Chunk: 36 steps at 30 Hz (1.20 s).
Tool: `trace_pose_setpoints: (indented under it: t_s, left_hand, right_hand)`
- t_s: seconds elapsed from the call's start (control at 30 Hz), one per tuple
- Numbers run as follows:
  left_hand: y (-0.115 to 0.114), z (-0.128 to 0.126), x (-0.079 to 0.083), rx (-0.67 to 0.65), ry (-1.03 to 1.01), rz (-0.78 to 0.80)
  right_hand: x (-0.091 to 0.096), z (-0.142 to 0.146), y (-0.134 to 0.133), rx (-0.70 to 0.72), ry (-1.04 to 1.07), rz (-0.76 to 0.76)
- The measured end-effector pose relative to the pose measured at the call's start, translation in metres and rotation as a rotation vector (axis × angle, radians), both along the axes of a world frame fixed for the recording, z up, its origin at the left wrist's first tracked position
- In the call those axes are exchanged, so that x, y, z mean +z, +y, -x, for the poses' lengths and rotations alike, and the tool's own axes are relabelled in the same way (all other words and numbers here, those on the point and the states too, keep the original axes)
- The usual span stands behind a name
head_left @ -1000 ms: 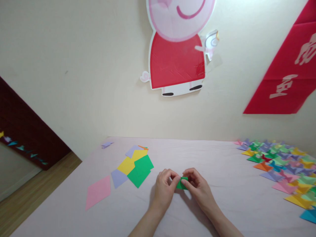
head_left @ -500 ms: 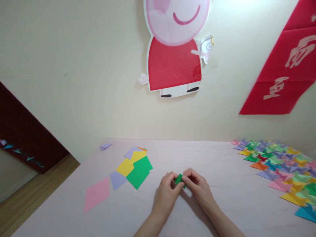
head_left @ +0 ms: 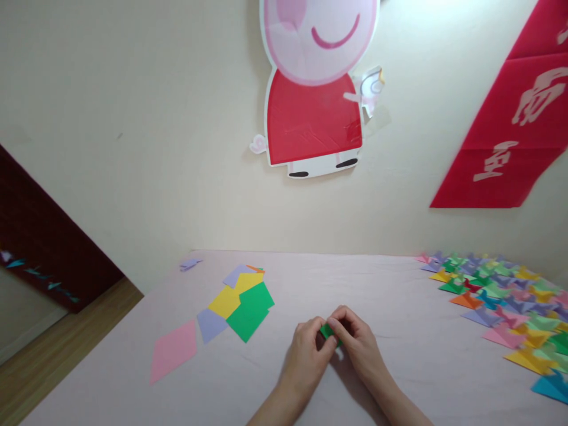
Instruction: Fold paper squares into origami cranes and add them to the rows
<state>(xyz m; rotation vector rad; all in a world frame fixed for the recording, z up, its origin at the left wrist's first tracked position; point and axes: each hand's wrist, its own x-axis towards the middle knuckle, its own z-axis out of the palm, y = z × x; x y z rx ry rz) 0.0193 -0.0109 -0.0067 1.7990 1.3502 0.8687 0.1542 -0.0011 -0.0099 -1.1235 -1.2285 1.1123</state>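
Note:
A small folded piece of green paper (head_left: 327,331) sits between my two hands, just above the pale table cover. My left hand (head_left: 305,349) pinches its left side between thumb and fingers. On the other side, my right hand (head_left: 355,336) grips the paper with thumb and curled fingers. Fingers hide most of the fold, so its exact shape cannot be made out. Left of my hands, loose green sheets (head_left: 249,316) overlap yellow sheets (head_left: 224,301) and a purple sheet (head_left: 211,325).
A pink sheet (head_left: 174,351) lies at the left, and a folded purple paper (head_left: 190,264) is near the back left corner. Rows of colourful folded paper figures (head_left: 501,302) cover the table's right side. The wall (head_left: 186,195) rises behind the table.
Both hands have drawn slightly closer together, my left one shifting right. Less of the green paper shows between the fingers now.

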Motion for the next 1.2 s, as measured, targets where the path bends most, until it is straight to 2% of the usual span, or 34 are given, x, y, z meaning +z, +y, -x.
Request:
trace_pose_setpoints:
  t_s: [0.2, 0.4, 0.5, 0.67, 0.83, 1.03, 1.1, 1.2]
  left_hand:
    - [-0.002, -0.004, -0.002, 0.102, -0.033, 0.057]
    - [-0.001, 0.0, 0.008, 0.056, -0.246, 0.116]
    - [-0.001, 0.003, 0.012, 0.064, -0.265, 0.117]
    - [-0.001, 0.005, 0.01, 0.091, -0.096, 0.029]
    - [-0.004, 0.004, 0.007, 0.1, 0.052, -0.084]
    - [-0.016, 0.011, 0.013, 0.073, 0.186, -0.073]
    - [-0.026, 0.017, 0.019, 0.061, 0.312, -0.101]
    - [-0.041, 0.028, 0.021, 0.059, 0.493, -0.2]
  right_hand:
    - [-0.001, -0.001, 0.001, -0.095, 0.018, -0.038]
    - [-0.005, -0.002, 0.003, -0.119, 0.012, -0.031]
    - [-0.004, -0.002, 0.002, -0.112, -0.019, -0.04]
    - [-0.002, -0.001, 0.0, -0.001, -0.122, -0.05]
    - [0.001, -0.003, 0.0, 0.001, -0.185, -0.017]
    - [0.003, -0.003, -0.003, 0.109, -0.241, -0.004]
    - [0.001, 0.0, -0.007, 0.122, -0.343, -0.038]
    - [-0.003, 0.005, -0.011, 0.101, -0.637, -0.162]
